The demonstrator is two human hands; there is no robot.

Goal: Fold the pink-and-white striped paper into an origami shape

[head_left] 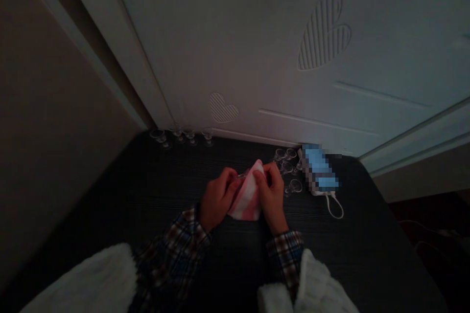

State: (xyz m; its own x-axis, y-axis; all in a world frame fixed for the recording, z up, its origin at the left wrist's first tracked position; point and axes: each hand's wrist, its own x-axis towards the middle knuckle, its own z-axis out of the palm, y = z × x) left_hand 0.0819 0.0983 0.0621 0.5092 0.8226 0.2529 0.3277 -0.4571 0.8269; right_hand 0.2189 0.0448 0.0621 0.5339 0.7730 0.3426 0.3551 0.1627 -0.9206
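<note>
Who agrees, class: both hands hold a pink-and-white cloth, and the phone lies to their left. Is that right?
Not quite. The head view shows the left hand and right hand holding the cloth, but the phone lies to their right.

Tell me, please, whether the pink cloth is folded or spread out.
Folded: the pink cloth is bunched into a small wedge pinched between the left hand and right hand, not lying flat.

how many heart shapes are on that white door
2. A small heart sits low on the door, above the row of glasses; a larger heart is higher up to the right. The door runs past the frame, so more may be hidden.
</note>
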